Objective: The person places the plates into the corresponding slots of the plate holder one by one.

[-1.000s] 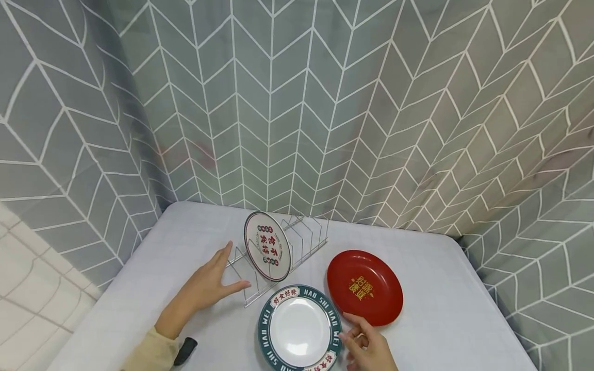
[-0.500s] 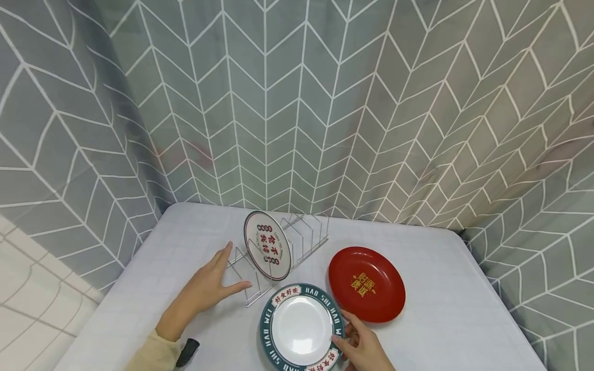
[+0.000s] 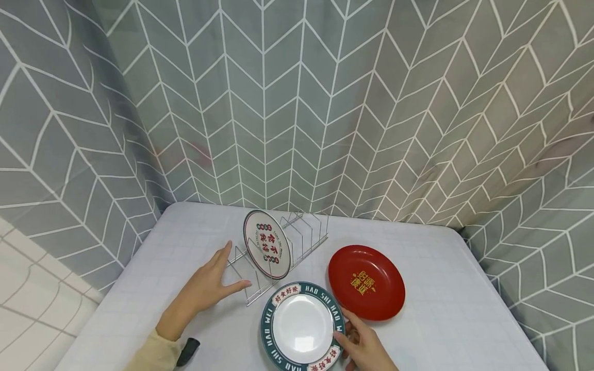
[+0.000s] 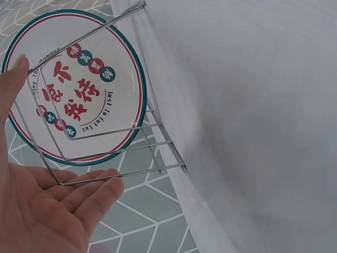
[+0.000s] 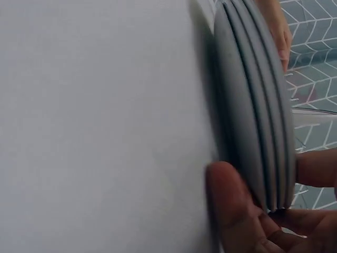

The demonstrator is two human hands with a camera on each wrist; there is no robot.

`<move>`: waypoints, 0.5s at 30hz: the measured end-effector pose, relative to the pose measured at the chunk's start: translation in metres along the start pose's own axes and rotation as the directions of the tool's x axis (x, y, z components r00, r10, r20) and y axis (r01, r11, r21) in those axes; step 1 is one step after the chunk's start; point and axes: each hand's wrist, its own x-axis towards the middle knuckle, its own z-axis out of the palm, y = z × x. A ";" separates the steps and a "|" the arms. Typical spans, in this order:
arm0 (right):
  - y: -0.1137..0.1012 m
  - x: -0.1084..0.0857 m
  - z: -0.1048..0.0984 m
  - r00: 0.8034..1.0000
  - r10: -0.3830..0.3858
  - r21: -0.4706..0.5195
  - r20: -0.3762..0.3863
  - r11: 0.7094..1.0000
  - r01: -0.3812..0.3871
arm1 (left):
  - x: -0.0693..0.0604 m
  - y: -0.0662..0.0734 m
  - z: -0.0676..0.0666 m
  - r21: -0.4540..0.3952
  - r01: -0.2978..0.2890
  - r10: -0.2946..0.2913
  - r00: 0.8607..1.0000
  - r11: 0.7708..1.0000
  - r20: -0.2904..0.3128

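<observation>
My left hand [image 3: 206,283] is at the near left end of a wire plate rack [image 3: 303,247], thumb and fingers spread. In the left wrist view, the rack's wires [image 4: 116,179] cross in front of the fingers; contact is hard to confirm. A white plate [image 3: 267,245] with red characters stands tilted in the rack. My right hand [image 3: 364,345] pinches the right edge of a green-rimmed plate [image 3: 303,330], thumb on top. The right wrist view shows several plates [image 5: 258,105] stacked, with fingertips at their edges; how many it grips is unclear.
A red oval plate [image 3: 366,282] with gold characters lies right of the stack, close to my right hand. A black object [image 3: 187,352] shows beside the left sleeve. A white cloth covers the table [image 3: 445,288], with patterned curtains [image 3: 297,103] behind and at the sides.
My right hand has moved in from the green-rimmed plate's edge and now pinches it. The left hand stays at the rack. The view has shifted slightly.
</observation>
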 end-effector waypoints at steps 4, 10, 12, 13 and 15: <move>-0.002 -0.002 -0.008 0.999 -0.018 0.026 0.048 1.000 0.016 | 0.000 0.001 0.000 -0.002 0.007 -0.007 1.000 1.000 0.003; -0.013 -0.012 -0.020 0.998 -0.063 -0.021 0.015 0.998 0.064 | -0.001 0.002 0.000 -0.004 -0.009 0.009 1.000 1.000 -0.002; -0.017 -0.015 -0.022 0.998 -0.069 -0.002 -0.002 0.998 0.069 | -0.001 0.001 0.000 -0.002 -0.017 0.017 1.000 1.000 -0.009; -0.019 -0.016 -0.024 0.997 -0.072 0.017 -0.012 0.997 0.072 | -0.001 0.001 0.000 0.001 -0.020 0.020 1.000 1.000 -0.013; -0.022 -0.018 -0.026 0.997 -0.079 0.070 -0.022 0.994 0.080 | 0.000 0.000 0.000 0.005 -0.023 0.023 1.000 1.000 -0.018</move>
